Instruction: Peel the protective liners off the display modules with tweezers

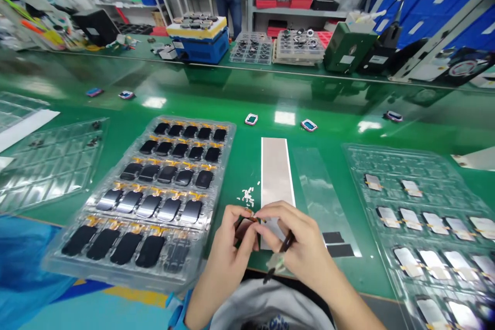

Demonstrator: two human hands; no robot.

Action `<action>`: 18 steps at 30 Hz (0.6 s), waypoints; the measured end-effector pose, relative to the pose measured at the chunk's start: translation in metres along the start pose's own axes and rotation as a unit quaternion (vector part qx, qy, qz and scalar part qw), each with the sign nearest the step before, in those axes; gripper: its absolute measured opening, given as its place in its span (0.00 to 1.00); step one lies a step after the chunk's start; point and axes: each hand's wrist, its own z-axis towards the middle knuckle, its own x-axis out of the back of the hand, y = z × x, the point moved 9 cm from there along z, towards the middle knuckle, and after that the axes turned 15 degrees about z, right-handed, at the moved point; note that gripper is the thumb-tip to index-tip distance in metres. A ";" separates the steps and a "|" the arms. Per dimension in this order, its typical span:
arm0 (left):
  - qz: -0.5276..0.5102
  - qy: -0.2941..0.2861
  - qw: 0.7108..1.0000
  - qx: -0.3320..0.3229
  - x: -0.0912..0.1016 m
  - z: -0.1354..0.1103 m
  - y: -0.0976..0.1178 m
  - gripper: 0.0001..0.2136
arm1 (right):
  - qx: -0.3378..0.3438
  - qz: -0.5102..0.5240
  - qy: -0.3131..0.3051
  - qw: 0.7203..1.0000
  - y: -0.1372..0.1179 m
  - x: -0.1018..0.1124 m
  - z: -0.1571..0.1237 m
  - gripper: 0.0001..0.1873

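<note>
Green benchtop [209, 105] extends beyond and to both sides of the fingers. Clear tray [112, 274] of dark screens [150, 250] lies left of them; a second tray [386, 165], right of them, is cut off at the view's edge. Beige strip [276, 170] lies just beyond, partly hidden by the right hand [297, 237]. Left hand [226, 247]: fingers closed on a small module [243, 228], mostly covered. Right fingers: curled around a dark tool [287, 241]; thumb-to-module contact is indistinct. White scraps [247, 196], beyond the fingertips, are unidentifiable.
</note>
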 end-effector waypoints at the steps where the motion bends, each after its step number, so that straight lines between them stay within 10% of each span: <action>1: 0.006 0.007 1.000 0.004 0.000 0.000 0.001 0.07 | 0.013 -0.007 -0.001 1.000 0.000 -0.002 0.002 0.08; 18: 0.057 0.058 0.997 -0.010 0.009 0.004 -0.003 0.05 | 0.143 -0.263 -0.075 0.951 -0.006 -0.018 -0.005 0.11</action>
